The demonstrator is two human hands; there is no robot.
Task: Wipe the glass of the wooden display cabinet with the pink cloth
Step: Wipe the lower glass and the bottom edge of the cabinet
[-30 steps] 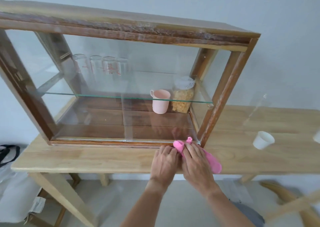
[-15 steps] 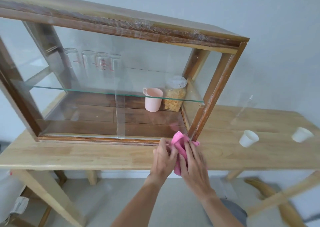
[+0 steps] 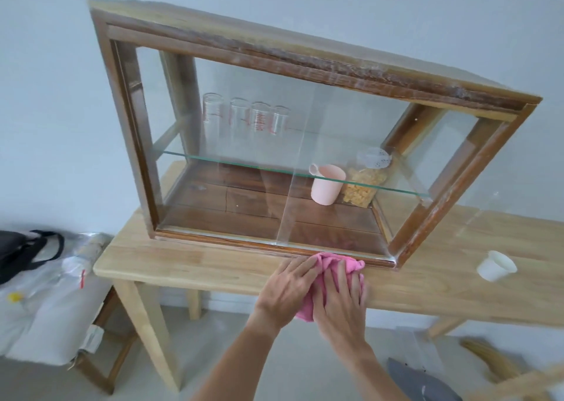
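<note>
The wooden display cabinet [image 3: 305, 61] with glass front panes stands on a light wooden table [image 3: 189, 263]. A pink cloth [image 3: 335, 263] lies bunched on the table against the cabinet's bottom front rail, right of centre. My left hand [image 3: 287, 290] and my right hand [image 3: 338, 300] lie side by side on the cloth with fingers fairly straight, pressing it down. The cloth's lower part hangs over the table's front edge beneath my hands. Inside the cabinet a glass shelf carries several clear glasses [image 3: 244, 116].
A pink mug [image 3: 326, 186] and a jar of flakes [image 3: 364, 183] stand on the cabinet floor. A white cup [image 3: 496, 264] lies tipped on the table at right. White bags and a black bag [image 3: 18, 254] sit on a stool at left.
Both hands and the cloth have slid left along the bottom rail, away from the cabinet's right corner post. The view has swung left and tilted.
</note>
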